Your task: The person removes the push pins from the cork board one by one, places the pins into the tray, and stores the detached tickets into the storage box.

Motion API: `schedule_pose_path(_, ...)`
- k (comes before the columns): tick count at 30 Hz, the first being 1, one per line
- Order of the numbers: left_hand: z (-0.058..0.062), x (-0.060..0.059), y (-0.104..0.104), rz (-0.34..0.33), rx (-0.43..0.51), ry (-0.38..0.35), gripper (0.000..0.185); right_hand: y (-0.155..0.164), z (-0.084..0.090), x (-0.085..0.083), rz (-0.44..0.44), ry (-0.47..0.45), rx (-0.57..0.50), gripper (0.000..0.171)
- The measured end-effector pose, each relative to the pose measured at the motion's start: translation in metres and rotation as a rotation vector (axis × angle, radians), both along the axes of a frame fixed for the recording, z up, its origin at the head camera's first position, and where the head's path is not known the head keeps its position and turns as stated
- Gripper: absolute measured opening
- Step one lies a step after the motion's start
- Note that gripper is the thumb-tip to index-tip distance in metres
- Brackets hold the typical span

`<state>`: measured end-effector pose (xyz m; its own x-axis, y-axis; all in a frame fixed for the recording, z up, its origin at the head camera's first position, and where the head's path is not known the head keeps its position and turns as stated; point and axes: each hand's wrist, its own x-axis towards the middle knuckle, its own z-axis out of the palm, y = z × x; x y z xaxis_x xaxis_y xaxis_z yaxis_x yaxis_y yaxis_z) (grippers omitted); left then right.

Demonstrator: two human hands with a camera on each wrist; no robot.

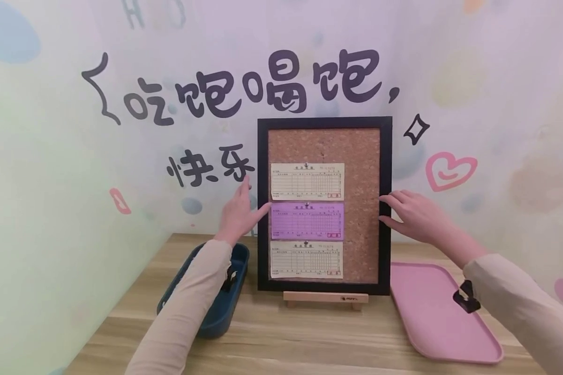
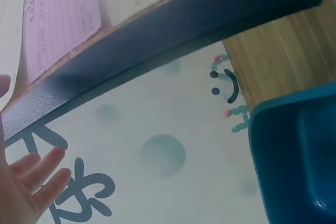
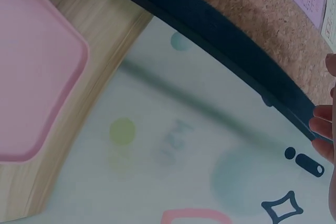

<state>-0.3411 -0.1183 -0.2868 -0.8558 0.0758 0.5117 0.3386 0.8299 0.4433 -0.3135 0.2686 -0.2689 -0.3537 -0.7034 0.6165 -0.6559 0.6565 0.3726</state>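
Wooden table (image 1: 309, 333) | black-framed corkboard (image 1: 324, 156) upright | three slips pinned, seemingly

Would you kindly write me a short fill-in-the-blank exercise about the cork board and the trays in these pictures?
1. The black-framed cork board holds ____ pinned paper slips.
2. The middle paper slip is ____ in colour.
3. The flat pink plastic tray lies on the wooden table under the person's ____ arm.
4. The right hand touches the board's black ____.

Missing words: three; purple; right; frame
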Motion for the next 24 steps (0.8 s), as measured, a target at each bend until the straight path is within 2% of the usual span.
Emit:
schedule_pose_path(8, 0.006, -0.004, 0.009, 0.028, -0.063, 0.079, 0.078, -0.02, 0.01, -0.005, -0.056, -0.059, -0.007, 0.044)
schedule_pose_path(18, 0.005, -0.006, 0.016, 0.06, -0.156, 0.084, 0.079, -0.043, 0.025, -0.012, -0.084, -0.175, -0.061, 0.048)
schedule_pose_path(24, 0.005, -0.009, 0.017, 0.077, -0.138, 0.098, 0.077, -0.056, 0.038, -0.017, -0.124, -0.209, -0.075, 0.046)
